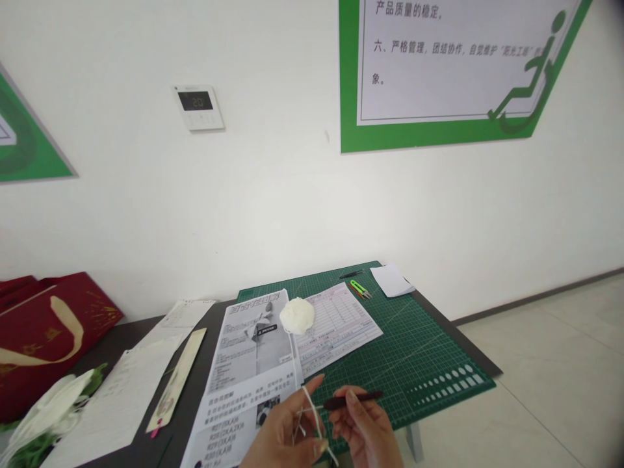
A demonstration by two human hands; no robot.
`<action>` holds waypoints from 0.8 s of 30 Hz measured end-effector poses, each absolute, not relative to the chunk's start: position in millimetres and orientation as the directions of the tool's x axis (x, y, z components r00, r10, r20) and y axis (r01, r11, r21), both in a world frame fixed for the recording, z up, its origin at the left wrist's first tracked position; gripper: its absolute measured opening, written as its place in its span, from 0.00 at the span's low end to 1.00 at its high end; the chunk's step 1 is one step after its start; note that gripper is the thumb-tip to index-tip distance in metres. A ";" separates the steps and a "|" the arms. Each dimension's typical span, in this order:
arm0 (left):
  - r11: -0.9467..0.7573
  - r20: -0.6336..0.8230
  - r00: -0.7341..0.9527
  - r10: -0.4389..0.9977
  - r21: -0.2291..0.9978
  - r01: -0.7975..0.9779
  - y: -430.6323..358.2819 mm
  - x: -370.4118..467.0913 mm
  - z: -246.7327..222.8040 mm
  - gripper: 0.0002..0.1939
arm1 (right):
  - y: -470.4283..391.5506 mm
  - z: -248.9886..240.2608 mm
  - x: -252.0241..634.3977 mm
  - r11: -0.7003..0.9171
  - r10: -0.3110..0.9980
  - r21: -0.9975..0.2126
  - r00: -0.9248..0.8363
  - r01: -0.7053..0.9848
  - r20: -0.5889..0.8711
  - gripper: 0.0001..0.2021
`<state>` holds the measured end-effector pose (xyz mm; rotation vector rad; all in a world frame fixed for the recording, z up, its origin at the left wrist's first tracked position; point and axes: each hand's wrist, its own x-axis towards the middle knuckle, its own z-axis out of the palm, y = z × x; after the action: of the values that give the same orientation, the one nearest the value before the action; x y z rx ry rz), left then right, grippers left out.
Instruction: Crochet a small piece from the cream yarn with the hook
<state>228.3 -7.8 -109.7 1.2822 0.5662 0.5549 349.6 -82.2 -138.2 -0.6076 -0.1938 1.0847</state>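
Yarn strand (318, 419) at the lower centre of the frame, where lost tension looks the main risk.
The left hand (287, 432) is half curled, forefinger raised under the strand, thumb and finger pinched on it lower down; the right hand (365, 429) is closed around a dark-handled tool (353, 398), its thin shaft pointing left toward the other hand's fingers. Whether the tip sits in a loop is too small to tell. If the raised finger dipped, the strand could slacken and slide away; a hasty push could split it or jab a fingertip. The white ball (297, 316), mid-frame, rests loose on printed sheets (336, 328), so a sharp tug might roll or tangle it.
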 end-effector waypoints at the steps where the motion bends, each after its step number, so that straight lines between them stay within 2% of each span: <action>1: 0.129 -0.058 0.718 0.693 0.991 -0.044 -7.6 227.1 -109.2 0.32 | -82.3 -138.2 349.5 0.321 0.873 -0.546 0.465 -0.774 -0.145 0.11; 5: -0.050 0.029 0.617 0.786 0.999 0.018 -8.7 227.4 -105.6 0.23 | -81.6 -136.9 348.8 0.317 0.877 -0.532 0.456 -0.785 -0.150 0.11; 11: 0.091 -0.054 0.515 0.856 0.995 -0.047 -16.4 239.0 -101.4 0.16 | -81.9 -136.6 349.3 0.303 0.884 -0.525 0.441 -0.795 -0.158 0.12; 14: 0.141 -0.095 0.508 0.856 0.989 -0.053 -16.3 239.4 -100.3 0.18 | -82.9 -137.4 349.6 0.296 0.880 -0.533 0.443 -0.792 -0.171 0.12; 20: 0.284 -0.215 0.612 0.761 0.959 -0.016 -10.3 232.4 -101.2 0.25 | -83.3 -139.2 348.7 0.307 0.865 -0.570 0.473 -0.762 -0.166 0.12; 24: 0.239 -0.178 0.579 0.795 0.970 -0.031 -9.8 232.6 -102.7 0.29 | -84.0 -139.2 346.3 0.343 0.813 -0.692 0.569 -0.635 -0.120 0.13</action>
<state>232.6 -9.8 -102.7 1.2063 0.7840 0.6527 346.3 -84.0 -139.2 -0.7669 -0.2656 0.9556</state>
